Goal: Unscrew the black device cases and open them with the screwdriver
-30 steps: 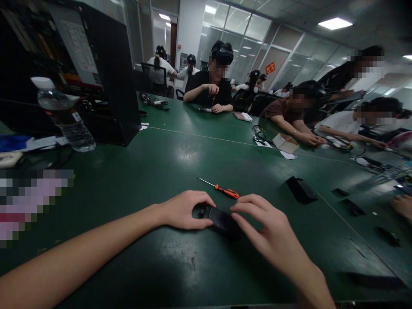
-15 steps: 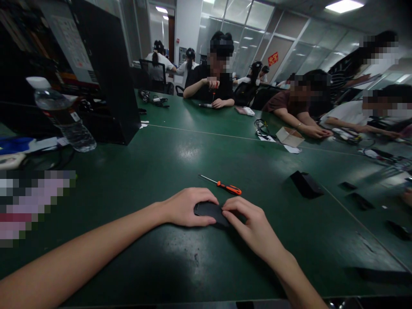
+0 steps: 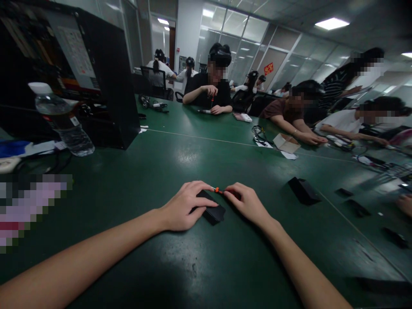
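A black oblong plastic case [image 3: 215, 213] lies on the green table [image 3: 154, 171] in front of me; its exact kind is unclear. My left hand [image 3: 188, 204] grips it from the left, thumb along the near side and a finger across its top, while the forefinger reaches towards the screwdriver. Just beyond the case is the orange and black screwdriver [image 3: 217, 190], its shaft pointing left. My right hand [image 3: 241, 198] pinches its handle between thumb and fingers, which hide most of the grip.
A water bottle [image 3: 64, 120] and an opened computer tower [image 3: 119, 90] stand at the left. Black parts, including a folded piece [image 3: 303, 191], lie at the right. Farther off are a small carton [image 3: 286, 143] and cables [image 3: 258, 134]. Several people work around the table.
My right hand has left the case and taken hold of the screwdriver handle. My left hand now has its fingers stretched over the case, which sits at a different angle.
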Available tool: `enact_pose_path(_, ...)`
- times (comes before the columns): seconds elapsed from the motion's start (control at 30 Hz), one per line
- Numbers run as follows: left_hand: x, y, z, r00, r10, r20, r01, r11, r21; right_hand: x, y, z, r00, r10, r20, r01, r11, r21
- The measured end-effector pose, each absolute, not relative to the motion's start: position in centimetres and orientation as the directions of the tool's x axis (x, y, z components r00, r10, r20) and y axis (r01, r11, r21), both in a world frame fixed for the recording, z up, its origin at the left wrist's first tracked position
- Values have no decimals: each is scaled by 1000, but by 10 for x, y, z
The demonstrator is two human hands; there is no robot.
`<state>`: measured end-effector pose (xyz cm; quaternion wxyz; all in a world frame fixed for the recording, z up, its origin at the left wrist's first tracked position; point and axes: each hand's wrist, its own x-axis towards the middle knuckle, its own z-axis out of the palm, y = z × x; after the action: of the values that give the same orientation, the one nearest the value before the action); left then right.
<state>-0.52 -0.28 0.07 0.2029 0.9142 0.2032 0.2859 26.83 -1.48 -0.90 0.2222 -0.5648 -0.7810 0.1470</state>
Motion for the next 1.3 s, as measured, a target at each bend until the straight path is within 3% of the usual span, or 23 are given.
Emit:
enact_pose_path(0.17, 1, -8, -4, 740, 411, 532, 278, -908, 313, 263, -20, -16, -322, 921, 217, 802, 388, -454)
enact_pose_path(0.4, 3, -7, -2, 729, 493, 474, 295, -852, 432, 249, -26, -20, -324, 913, 248, 807, 404, -431)
enact_pose_path(0.7, 8, -17, -1, 682, 551, 481, 328, -819, 471, 240, -32, -19, -334, 912, 241, 808, 408, -426)
enact_pose_path(1.0, 7, -19, -1, 659, 623, 422, 401, -765, 504, 247, -30, -22, -275, 930, 243, 787, 363, -498)
enact_pose_path(1.3, 6, -19, 0, 668, 630, 396, 391, -750, 533, 247, -30, -20, -296, 926, 233, 801, 374, -468)
